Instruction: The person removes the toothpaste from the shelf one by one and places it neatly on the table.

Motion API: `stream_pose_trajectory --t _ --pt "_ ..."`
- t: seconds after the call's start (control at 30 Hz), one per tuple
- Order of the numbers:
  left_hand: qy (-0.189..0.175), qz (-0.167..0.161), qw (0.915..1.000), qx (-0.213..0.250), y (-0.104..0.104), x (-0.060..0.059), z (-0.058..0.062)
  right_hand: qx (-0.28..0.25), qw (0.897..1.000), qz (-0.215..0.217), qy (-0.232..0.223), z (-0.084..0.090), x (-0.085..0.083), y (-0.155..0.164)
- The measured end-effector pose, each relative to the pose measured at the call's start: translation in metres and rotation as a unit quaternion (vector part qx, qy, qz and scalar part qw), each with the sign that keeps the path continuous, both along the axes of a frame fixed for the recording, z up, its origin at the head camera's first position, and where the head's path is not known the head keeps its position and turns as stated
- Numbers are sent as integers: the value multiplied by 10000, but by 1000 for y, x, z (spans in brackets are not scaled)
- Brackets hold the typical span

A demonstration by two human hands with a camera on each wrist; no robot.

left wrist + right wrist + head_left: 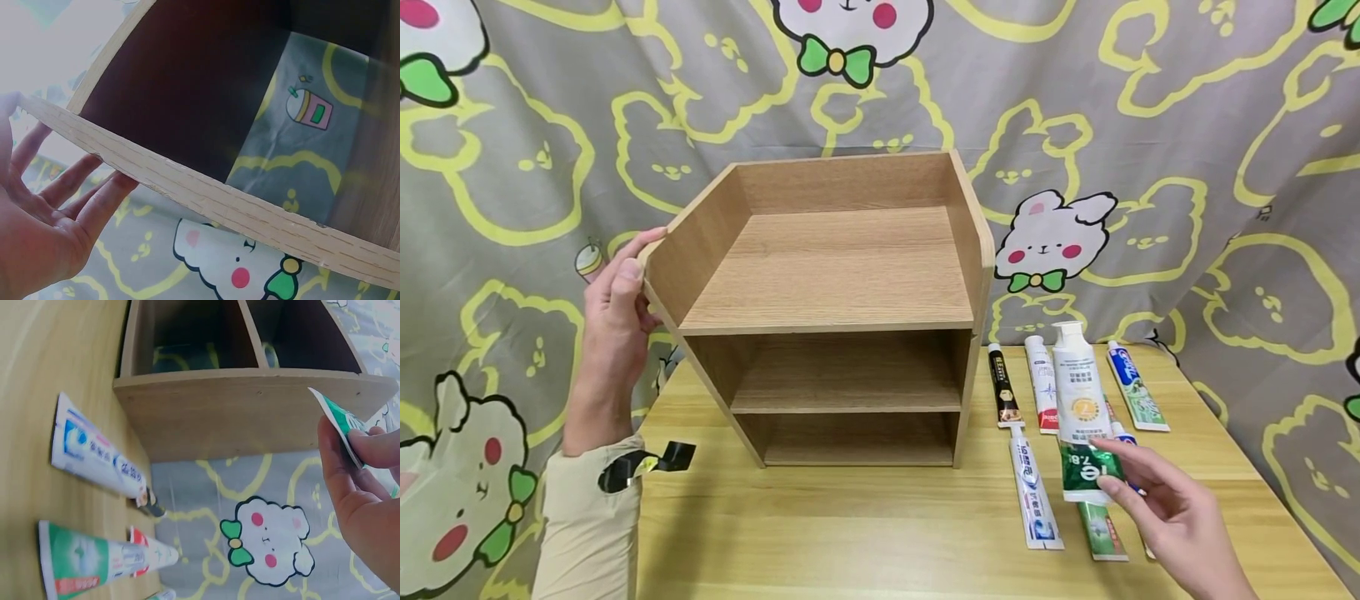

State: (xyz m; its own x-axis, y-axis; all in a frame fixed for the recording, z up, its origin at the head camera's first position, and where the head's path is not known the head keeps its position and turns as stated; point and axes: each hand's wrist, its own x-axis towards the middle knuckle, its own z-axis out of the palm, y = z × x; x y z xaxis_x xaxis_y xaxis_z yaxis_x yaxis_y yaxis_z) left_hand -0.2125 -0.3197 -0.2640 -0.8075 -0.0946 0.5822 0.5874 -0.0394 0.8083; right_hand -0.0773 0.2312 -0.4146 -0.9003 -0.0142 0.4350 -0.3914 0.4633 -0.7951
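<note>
A three-tier wooden shelf (827,275) stands on the table, its open side facing me. My left hand (634,260) rests on the shelf's left side panel, thumb at the front edge. In the left wrist view the fingers (69,187) lie straight behind that panel (206,200). My right hand (1111,468) pinches the green flat end of a white and green toothpaste tube (1078,392). The tube is held upright, cap up, just right of the shelf. The right wrist view shows the tube end (337,419) between thumb and fingers (369,447), beside the shelf (250,412).
Several toothpaste tubes lie on the wooden table (850,533) right of the shelf: a black one (1002,387), a red and white one (1042,383), a blue and green one (1135,387), a white and blue one (1036,492), a green one (1101,529). Patterned cloth hangs behind.
</note>
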Motion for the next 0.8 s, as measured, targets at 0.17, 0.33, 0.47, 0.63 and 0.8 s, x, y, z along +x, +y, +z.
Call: stream_pose_trajectory --t 0.17,0.33,0.47,0.63,0.8 --pt "21 -79 10000 -37 0 0 1 63 9998 -166 13 -5 3 9" --pt "37 -56 10000 -20 1 0 1 179 9990 -407 19 -9 7 22" --pt "10 84 10000 11 1 0 -1 121 9982 -565 -188 -13 10 33" --pt "-8 61 10000 37 2 0 0 98 9972 -714 -186 -19 11 47" --pt "-40 -20 9999 135 3 0 0 160 9943 -1030 -222 -28 9 61"
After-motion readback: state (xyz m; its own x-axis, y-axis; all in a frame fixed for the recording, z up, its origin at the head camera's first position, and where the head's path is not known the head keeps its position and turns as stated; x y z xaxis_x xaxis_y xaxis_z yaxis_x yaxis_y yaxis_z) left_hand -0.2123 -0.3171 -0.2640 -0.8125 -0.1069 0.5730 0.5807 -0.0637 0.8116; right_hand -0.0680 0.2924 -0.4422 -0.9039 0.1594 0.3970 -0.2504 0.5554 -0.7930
